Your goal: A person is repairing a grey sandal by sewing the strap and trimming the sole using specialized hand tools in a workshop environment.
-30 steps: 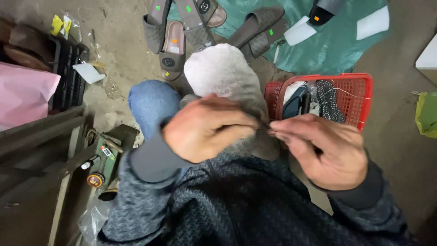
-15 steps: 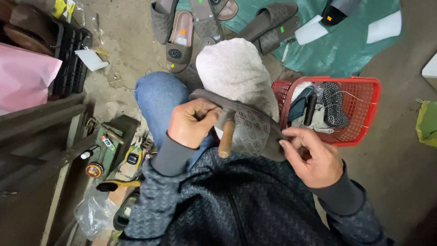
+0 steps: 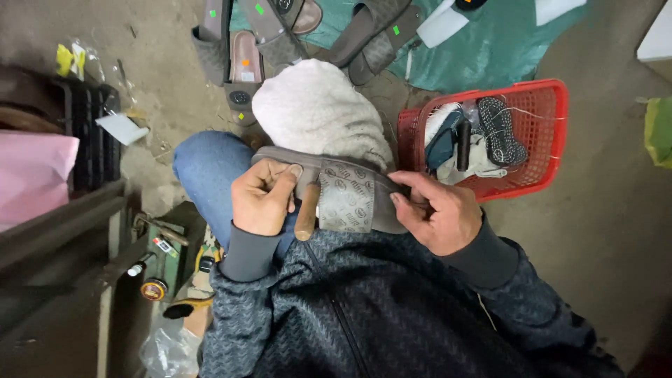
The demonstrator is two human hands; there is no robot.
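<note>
A grey-brown slide sandal [image 3: 348, 192] with a patterned strap lies across my lap, over a white fluffy cloth [image 3: 318, 112] on my knee. My left hand [image 3: 262, 199] grips the sandal's left end and also holds a tool with a wooden handle [image 3: 306, 211], which points down. My right hand [image 3: 437, 213] pinches the sandal's right end between thumb and fingers. My blue-jeaned leg [image 3: 203, 168] shows to the left of the sandal.
A red plastic basket [image 3: 546, 133] with shoe parts and thread stands at the right. Several similar sandals [image 3: 241, 59] lie on the floor and on a green sheet [image 3: 490, 49] ahead. Tools and small tins [image 3: 157, 269] sit low left, beside a dark crate [image 3: 87, 136] and a pink bag [image 3: 31, 175].
My hands have moved apart from a close pinch to the two ends of the sandal. The sandal now lies flat across my lap with its strap facing up.
</note>
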